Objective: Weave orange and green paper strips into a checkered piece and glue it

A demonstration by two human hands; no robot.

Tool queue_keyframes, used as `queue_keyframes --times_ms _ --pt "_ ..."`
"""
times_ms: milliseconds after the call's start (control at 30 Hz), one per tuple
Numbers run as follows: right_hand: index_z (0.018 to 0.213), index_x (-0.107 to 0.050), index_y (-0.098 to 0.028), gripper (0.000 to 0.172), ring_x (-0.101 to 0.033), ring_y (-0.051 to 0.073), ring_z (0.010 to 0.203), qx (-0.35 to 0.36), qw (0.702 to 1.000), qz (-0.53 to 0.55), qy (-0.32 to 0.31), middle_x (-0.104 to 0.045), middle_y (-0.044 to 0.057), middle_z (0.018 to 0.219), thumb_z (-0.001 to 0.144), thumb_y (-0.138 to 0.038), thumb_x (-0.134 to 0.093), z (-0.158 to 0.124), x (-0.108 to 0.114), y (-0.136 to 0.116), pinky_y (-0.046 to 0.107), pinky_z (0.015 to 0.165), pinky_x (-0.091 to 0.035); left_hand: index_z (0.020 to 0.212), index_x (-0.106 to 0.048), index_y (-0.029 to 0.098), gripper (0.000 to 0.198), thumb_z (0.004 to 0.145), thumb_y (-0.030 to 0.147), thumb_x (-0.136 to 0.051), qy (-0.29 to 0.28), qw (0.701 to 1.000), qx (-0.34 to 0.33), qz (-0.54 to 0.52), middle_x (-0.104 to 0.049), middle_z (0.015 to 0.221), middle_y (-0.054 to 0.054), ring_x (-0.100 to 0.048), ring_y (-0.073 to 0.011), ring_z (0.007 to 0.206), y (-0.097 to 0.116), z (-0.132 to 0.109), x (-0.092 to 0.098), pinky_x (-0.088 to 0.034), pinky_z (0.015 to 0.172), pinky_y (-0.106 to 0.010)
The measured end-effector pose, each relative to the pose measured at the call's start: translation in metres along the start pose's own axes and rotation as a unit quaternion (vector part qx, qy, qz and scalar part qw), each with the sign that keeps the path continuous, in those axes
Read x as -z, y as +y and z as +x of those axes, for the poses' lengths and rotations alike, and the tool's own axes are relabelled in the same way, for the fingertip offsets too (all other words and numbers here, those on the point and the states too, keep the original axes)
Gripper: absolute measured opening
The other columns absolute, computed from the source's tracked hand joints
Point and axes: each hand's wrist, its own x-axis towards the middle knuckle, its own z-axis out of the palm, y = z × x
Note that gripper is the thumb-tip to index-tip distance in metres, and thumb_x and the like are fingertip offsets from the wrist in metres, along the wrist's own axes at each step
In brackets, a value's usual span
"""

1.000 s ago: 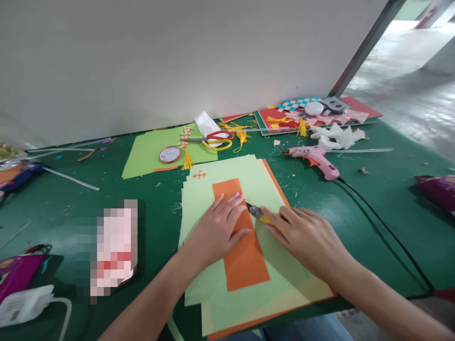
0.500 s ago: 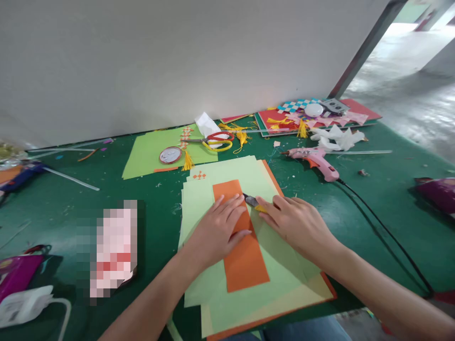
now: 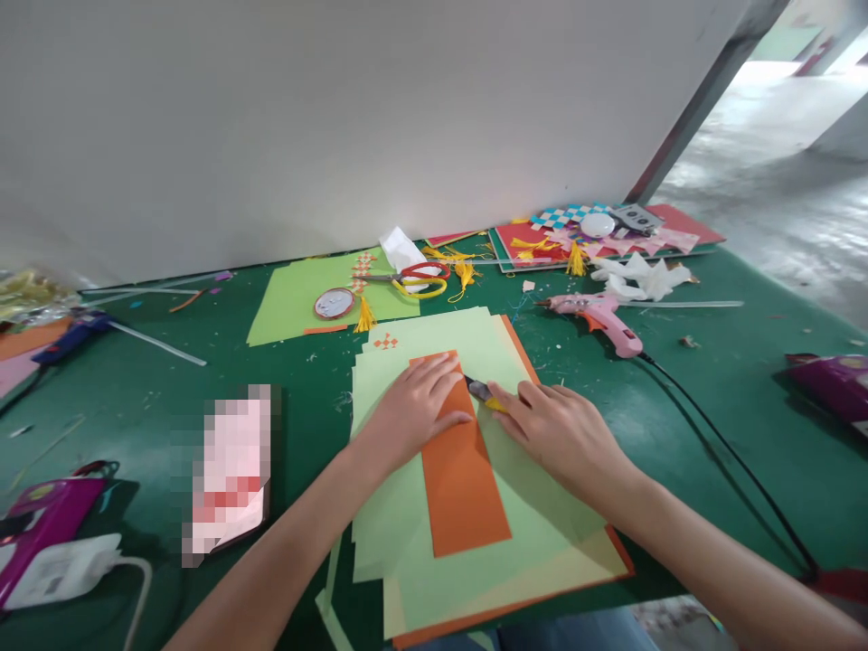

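Observation:
An orange paper strip [image 3: 467, 493] lies lengthwise on a stack of pale green sheets [image 3: 542, 506]. My left hand [image 3: 417, 402] rests flat across its upper part, fingers stretched out and thumb spread, pressing it from the left. In my right hand [image 3: 560, 425] is a yellow-handled craft knife [image 3: 483, 392], held low with its blade tip at the strip's right edge, close to my left fingertips. Whether the blade has gone into the paper, I cannot tell. Orange sheet edges [image 3: 620, 550] show beneath the green stack.
Behind the stack lie scissors [image 3: 420, 280], a round tin [image 3: 334, 304] and yellow tassels [image 3: 364, 315]. To the right is a pink glue gun [image 3: 600, 318] with a trailing black cord [image 3: 719, 452]. On the left are a blurred phone-like object [image 3: 231, 475] and a white plug [image 3: 64, 571].
My left hand has slid a little up the orange strip, away from me. The knife stays at about the same spot on the strip's edge. The view has shifted slightly.

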Motion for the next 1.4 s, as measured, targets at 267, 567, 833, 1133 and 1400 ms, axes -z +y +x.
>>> queue_keyframes --times_ms 267,567,833,1133,1400 --pt "0.117 -0.066 -0.019 0.029 -0.059 0.015 0.057 0.002 1.000 -0.006 0.005 -0.065 0.002 0.071 0.091 -0.024 -0.053 0.005 0.001 0.002 0.030 0.059 -0.032 0.128 -0.050 0.014 0.050 0.094 0.051 -0.043 -0.001 1.000 0.011 -0.012 -0.049 0.143 -0.013 -0.039 -0.0244 0.137 -0.003 -0.001 -0.007 -0.030 0.114 -0.045" --pt "0.120 -0.064 -0.020 0.031 -0.063 0.018 0.063 0.012 1.000 -0.022 -0.007 -0.065 0.003 0.074 0.094 -0.027 -0.049 0.018 -0.003 0.008 0.031 0.061 -0.034 0.127 -0.049 0.014 0.050 0.094 0.050 -0.044 -0.009 1.000 0.014 -0.005 -0.048 0.144 -0.013 -0.038 -0.0243 0.137 -0.003 -0.001 -0.006 -0.031 0.114 -0.045" --pt "0.126 -0.060 -0.021 0.035 -0.065 0.016 0.067 0.002 1.000 -0.019 -0.016 -0.067 0.003 0.079 0.097 -0.031 -0.044 0.029 -0.012 0.012 0.030 0.064 -0.034 0.128 -0.050 0.013 0.050 0.094 0.050 -0.045 -0.004 1.000 0.018 0.001 -0.049 0.143 -0.014 -0.040 -0.0247 0.136 -0.002 -0.001 -0.004 -0.032 0.114 -0.044" --pt "0.124 -0.062 -0.020 0.035 -0.064 0.016 0.064 0.007 0.999 -0.032 -0.011 -0.067 0.004 0.077 0.097 -0.031 -0.042 0.034 -0.012 0.013 0.030 0.063 -0.033 0.127 -0.050 0.013 0.051 0.094 0.051 -0.043 0.008 1.000 0.015 -0.001 -0.050 0.142 -0.016 -0.041 -0.0251 0.135 -0.001 -0.001 -0.004 -0.032 0.113 -0.045" --pt "0.127 -0.059 -0.019 0.036 -0.064 0.018 0.070 -0.029 0.999 -0.029 -0.034 -0.068 0.006 0.085 0.097 -0.029 -0.041 0.040 -0.016 0.019 0.030 0.062 -0.033 0.127 -0.051 0.013 0.050 0.094 0.051 -0.043 0.000 1.000 0.020 -0.009 -0.050 0.142 -0.014 -0.041 -0.0257 0.135 -0.001 -0.001 -0.003 -0.032 0.114 -0.045"
